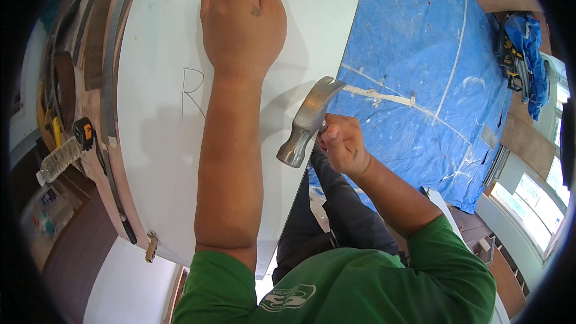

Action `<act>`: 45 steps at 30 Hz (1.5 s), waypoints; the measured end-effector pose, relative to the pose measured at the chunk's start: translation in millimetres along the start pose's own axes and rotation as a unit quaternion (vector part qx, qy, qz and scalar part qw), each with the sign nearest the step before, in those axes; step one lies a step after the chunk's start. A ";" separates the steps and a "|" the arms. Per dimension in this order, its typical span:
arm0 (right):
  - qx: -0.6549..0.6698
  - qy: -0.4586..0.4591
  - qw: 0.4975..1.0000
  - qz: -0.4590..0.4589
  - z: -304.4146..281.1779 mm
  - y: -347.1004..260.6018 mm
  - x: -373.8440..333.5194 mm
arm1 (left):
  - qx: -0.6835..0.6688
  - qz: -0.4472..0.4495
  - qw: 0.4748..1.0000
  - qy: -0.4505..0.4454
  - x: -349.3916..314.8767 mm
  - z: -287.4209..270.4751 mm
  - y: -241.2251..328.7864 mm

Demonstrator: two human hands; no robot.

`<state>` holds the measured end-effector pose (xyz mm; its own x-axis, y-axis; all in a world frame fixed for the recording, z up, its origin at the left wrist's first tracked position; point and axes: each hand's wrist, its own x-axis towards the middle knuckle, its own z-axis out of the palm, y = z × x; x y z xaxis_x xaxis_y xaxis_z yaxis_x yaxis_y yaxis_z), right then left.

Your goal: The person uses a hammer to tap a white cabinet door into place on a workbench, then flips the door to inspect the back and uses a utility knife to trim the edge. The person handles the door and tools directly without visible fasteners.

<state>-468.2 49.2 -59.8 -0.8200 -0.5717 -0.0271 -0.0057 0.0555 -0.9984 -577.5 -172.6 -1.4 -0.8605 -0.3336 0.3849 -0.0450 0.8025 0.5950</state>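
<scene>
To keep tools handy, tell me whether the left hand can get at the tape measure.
Probably yes: the left hand is over the white panel, and nothing visible blocks its way to the tape measure.

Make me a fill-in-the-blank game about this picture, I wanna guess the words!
1. The person's right hand holds a ____.
2. The board under the left hand is coloured ____.
3. The big sheet right of the board is coloured ____.
4. Beside the tape measure is a see-through ____.

Missing words: hammer; white; blue; bottle.

Hammer (306,120) silver-grey; panel (159,162) white; tarp (402,36) blue, white-streaked; shirt (366,285) green.
</scene>
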 end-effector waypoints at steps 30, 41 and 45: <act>0.037 0.136 0.988 0.070 -43.9 1.8 97.0 | 0.048 -0.002 0.999 0.011 -6.4 14.8 -2.1; 0.045 0.161 0.980 0.104 -55.2 3.6 133.9 | 0.059 -0.003 0.998 0.001 -6.0 10.8 -3.1; 0.027 0.174 0.980 0.090 -58.6 -3.6 144.9 | 0.069 0.004 0.998 -0.005 -6.6 8.9 -1.7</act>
<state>-620.5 14.1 -57.2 -0.9507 -0.2420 -0.1937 0.1793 0.0803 -0.9805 -576.2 -167.3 -11.2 -0.8657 -0.3225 0.3828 -0.1064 0.8659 0.4888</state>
